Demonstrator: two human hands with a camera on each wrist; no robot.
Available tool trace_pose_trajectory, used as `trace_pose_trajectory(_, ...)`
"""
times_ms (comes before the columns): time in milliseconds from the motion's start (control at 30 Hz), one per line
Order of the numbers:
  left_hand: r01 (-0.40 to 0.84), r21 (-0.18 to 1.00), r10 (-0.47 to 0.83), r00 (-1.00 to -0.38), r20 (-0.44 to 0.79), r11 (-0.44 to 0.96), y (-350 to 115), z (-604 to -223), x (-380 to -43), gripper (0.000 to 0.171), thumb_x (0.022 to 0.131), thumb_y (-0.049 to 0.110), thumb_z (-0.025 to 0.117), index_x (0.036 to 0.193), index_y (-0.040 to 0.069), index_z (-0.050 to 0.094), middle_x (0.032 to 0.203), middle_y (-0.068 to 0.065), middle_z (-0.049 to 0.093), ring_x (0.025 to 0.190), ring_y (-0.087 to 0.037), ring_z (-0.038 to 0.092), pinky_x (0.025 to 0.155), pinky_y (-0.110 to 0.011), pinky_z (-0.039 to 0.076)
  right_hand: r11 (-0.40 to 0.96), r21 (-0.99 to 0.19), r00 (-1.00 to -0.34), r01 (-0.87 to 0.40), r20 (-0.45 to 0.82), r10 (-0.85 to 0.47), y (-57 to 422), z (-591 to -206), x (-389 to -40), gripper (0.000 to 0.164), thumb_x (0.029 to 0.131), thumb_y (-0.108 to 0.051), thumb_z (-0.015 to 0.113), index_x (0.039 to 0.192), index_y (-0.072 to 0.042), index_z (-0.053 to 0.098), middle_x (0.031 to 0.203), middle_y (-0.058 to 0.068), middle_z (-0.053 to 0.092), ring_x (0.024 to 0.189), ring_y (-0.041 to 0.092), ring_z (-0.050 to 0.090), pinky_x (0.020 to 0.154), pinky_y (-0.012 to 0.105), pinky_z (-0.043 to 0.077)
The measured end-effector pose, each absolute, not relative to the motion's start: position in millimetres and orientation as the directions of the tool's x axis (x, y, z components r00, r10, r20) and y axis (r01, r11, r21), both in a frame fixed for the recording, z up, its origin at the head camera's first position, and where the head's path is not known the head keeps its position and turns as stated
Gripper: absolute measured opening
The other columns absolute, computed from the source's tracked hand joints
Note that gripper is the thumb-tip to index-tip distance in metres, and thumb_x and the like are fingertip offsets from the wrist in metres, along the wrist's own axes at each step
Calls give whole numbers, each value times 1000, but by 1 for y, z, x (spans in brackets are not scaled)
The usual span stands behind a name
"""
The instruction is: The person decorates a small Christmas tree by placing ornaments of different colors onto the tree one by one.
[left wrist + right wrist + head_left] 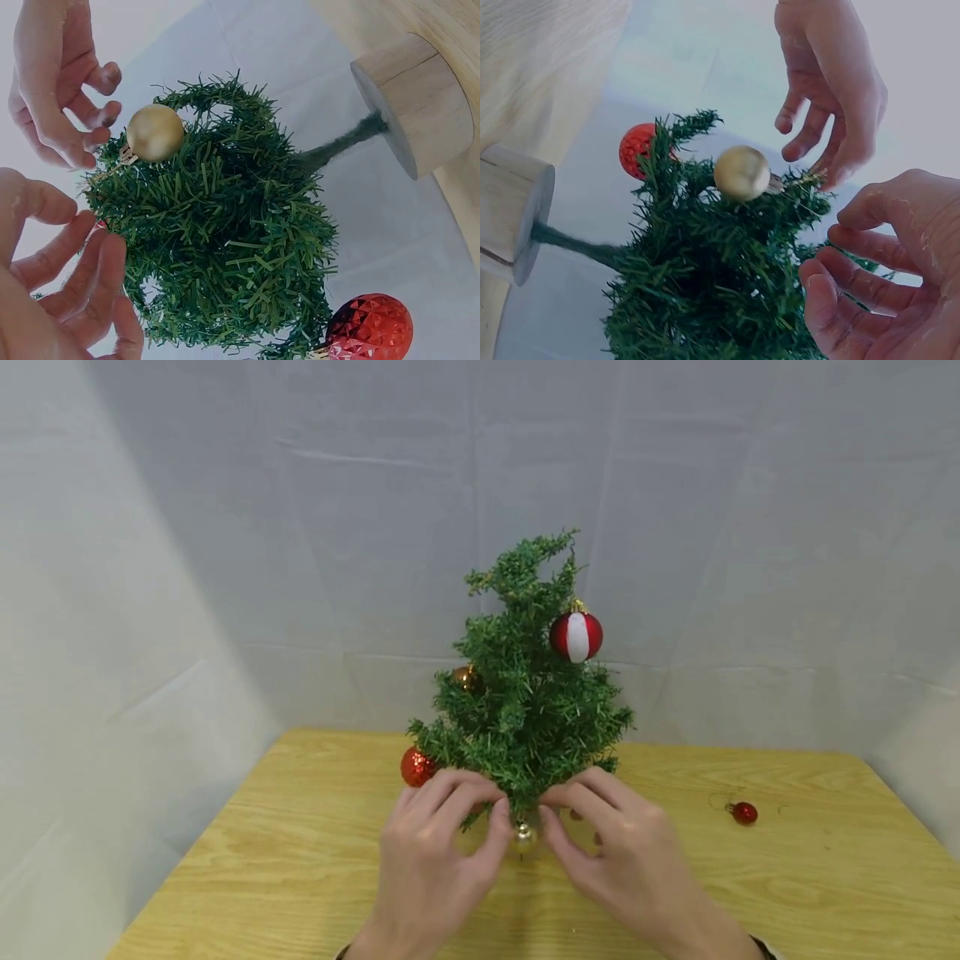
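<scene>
A small green artificial Christmas tree point(517, 710) stands on the table, and a gold bauble point(154, 133) hangs at its near branch tip by a thin gold string point(810, 178). On the left of that tip is my left hand point(442, 860), its thumb and forefinger pinching at the string. Opposite it, my right hand point(633, 847) pinches at the string from the right, thumb against forefinger. The bauble lies between the two hands, just below the fingertips in the head view. Fingers partly hide the thin string ends.
Hanging on the tree are a red-and-white bauble point(577, 637), a brown-gold bauble point(468, 679) and a red faceted bauble point(417, 767). A small red bauble point(744, 813) lies on the wooden table point(825, 877) at right. The trunk stands in a round wooden base point(420, 105).
</scene>
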State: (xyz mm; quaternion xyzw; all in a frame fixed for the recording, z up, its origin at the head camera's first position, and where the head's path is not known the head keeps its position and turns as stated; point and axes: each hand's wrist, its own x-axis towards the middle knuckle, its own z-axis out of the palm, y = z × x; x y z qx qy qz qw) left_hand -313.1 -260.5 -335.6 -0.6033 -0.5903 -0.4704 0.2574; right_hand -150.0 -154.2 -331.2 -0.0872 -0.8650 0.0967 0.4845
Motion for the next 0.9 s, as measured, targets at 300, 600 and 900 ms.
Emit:
trace_pose_trajectory(300, 953, 142, 354, -41, 934, -267, -260, -337, -318, 6, 87, 13, 70, 90, 12, 75, 89, 0, 73, 78, -13, 68, 71, -26, 49, 965, -243, -440, 102, 859, 263, -143, -317, -125, 36, 104, -38, 51, 95, -13, 75, 86, -5, 69, 67, 2, 60, 57, 9, 45)
trace_pose_trajectory(600, 946, -23, 205, 94, 974, -324, -259, -335, -333, 22, 97, 19, 61, 90, 5, 76, 92, -10, 74, 80, -22, 68, 70, -30, 46, 971, -188, -346, 151, 910, 230, -117, -311, -103, 39, 103, -40, 53, 96, -10, 77, 88, 1, 73, 76, 0, 61, 59, 10, 48)
trace_pose_trajectory(900, 965, -61, 206, 115, 972, -254, -263, -334, -344, 28, 100, 24, 57, 102, 4, 76, 104, -16, 71, 85, -29, 67, 70, -37, 47, 937, -233, -364, 260, 875, 318, -94, -311, -75, 29, 98, -33, 63, 98, -8, 77, 90, 2, 73, 86, -20, 55, 56, 8, 47)
